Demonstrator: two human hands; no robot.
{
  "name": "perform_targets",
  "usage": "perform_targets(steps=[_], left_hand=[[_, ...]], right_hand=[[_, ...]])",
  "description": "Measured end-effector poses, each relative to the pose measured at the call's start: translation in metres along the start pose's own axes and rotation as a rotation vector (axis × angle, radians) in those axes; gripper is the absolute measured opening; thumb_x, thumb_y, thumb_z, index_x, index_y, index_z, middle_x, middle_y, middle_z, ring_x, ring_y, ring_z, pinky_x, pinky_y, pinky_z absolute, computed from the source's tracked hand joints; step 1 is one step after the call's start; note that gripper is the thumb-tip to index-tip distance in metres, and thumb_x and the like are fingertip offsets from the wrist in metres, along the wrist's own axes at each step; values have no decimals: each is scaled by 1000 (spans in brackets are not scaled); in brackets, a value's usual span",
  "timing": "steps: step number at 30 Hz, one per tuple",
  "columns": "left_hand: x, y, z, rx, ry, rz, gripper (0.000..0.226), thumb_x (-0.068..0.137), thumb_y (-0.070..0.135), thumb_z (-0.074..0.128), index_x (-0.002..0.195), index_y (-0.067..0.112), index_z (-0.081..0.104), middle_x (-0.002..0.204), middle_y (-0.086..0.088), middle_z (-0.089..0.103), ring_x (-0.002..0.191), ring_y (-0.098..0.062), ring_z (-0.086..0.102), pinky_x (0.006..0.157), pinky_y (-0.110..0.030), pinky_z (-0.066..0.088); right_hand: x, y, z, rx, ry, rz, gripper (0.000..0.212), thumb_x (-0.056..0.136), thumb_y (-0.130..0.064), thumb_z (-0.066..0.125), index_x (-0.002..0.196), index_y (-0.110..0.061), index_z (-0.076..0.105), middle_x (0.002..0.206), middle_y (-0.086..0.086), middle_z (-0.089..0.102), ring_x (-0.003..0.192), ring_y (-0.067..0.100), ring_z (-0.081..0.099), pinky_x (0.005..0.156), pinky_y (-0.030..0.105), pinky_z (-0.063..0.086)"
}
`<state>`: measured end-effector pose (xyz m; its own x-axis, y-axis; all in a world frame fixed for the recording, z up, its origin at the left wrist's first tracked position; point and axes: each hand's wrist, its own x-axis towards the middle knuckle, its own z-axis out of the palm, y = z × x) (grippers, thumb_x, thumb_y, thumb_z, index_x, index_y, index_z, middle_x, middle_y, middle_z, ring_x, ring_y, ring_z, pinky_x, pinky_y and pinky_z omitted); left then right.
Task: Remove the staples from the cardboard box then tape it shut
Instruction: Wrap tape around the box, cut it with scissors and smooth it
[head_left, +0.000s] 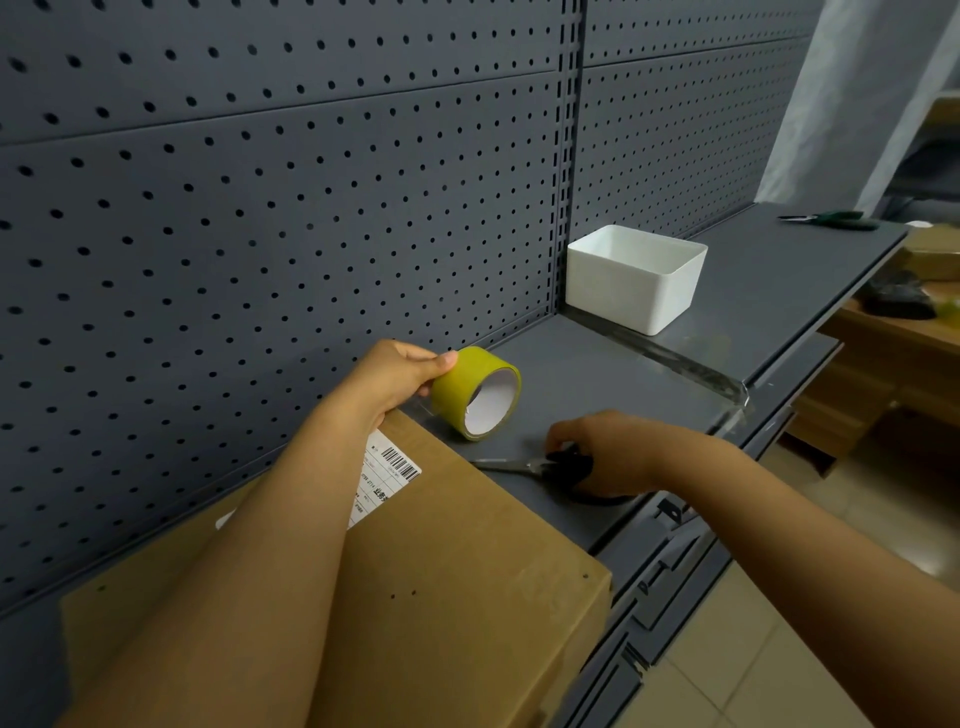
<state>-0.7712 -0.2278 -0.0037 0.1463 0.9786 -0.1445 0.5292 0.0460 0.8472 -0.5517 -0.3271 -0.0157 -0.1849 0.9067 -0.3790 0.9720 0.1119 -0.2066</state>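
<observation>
Grey shelf (613, 374): white bin (631, 278), pliers (831, 219)

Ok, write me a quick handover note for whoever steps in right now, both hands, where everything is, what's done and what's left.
Left hand: gripping the yellow tape roll just past the far edge of the cardboard box.
Right hand: on the black-handled scissors, which lie flat on the grey shelf beside the box, blades pointing at it.
Box flaps are down; small holes show on top and no staples are visible. A clear strip seems to run from the roll toward the box edge.
Left: cut the tape and finish sealing.
Also on the shelf: white bin, green-handled pliers.
</observation>
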Motion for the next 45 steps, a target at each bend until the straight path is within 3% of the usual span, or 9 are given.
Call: perform_targets(steps=[9, 13, 16, 20, 27, 32, 39, 43, 45], left_hand=[[0, -1, 1, 44, 0, 32, 33, 88, 36, 64, 115, 17, 68, 97, 6, 66, 85, -4, 57, 83, -29, 39], [-3, 1, 1, 9, -13, 44, 33, 88, 32, 65, 116, 15, 67, 105, 6, 64, 96, -6, 56, 87, -26, 37], [-4, 3, 1, -6, -21, 78, 30, 88, 29, 66, 113, 13, 69, 106, 8, 65, 99, -4, 57, 90, -23, 40], [-4, 0, -2, 7, -52, 83, 25, 86, 29, 68, 105, 15, 73, 105, 3, 71, 96, 1, 61, 88, -18, 44], [-3, 5, -8, -69, 2, 108, 43, 100, 44, 31, 102, 26, 70, 89, 0, 69, 83, -11, 61, 83, -26, 44], [-13, 8, -14, -169, 389, 235, 39, 102, 35, 35, 89, 22, 70, 77, -1, 66, 71, -13, 59, 70, -26, 46], [-59, 6, -24, 267, 468, 79, 37, 101, 34, 41, 86, 19, 71, 83, 0, 69, 74, -10, 63, 70, -25, 48], [-92, 2, -13, 610, 509, -17, 33, 98, 34, 44, 89, 16, 70, 86, -6, 67, 70, -25, 64, 68, -40, 55], [-104, 1, 0, 707, 479, -3, 28, 98, 31, 44, 101, 19, 69, 101, 3, 60, 90, -20, 61, 79, -39, 52]], right_hand=[[6, 4, -22, -74, -12, -4, 37, 94, -41, 52, 127, -25, 61, 125, 1, 60, 115, 24, 54, 96, 34, 44], [28, 3, -26, 77, 331, -54, 28, 94, -35, 54, 99, -10, 67, 98, 10, 65, 97, 30, 61, 75, 36, 47], [47, -7, -33, 403, 573, -220, 28, 95, -37, 54, 111, -15, 59, 109, 5, 54, 98, 20, 55, 79, 26, 40], [65, -23, -42, 422, 354, -354, 48, 99, -36, 47, 143, -17, 42, 143, 4, 42, 132, 19, 40, 101, 22, 29], [83, -20, -54, 395, 293, -428, 10, 90, -23, 64, 94, -20, 55, 87, 1, 56, 82, 20, 51, 61, 25, 38], [95, -9, -41, 283, 352, -413, 13, 83, -23, 68, 88, -18, 57, 92, 4, 62, 93, 23, 54, 76, 33, 44], [99, -11, -28, 74, 357, -348, 10, 85, -27, 60, 95, -26, 57, 104, 0, 61, 106, 25, 52, 88, 29, 27], [90, -34, -32, 356, 497, -444, 25, 95, -28, 52, 117, -19, 60, 121, 1, 60, 117, 22, 51, 107, 36, 32], [80, -54, -32, 454, 469, -506, 33, 98, -26, 49, 129, -17, 57, 132, 2, 56, 125, 22, 48, 107, 39, 36]])
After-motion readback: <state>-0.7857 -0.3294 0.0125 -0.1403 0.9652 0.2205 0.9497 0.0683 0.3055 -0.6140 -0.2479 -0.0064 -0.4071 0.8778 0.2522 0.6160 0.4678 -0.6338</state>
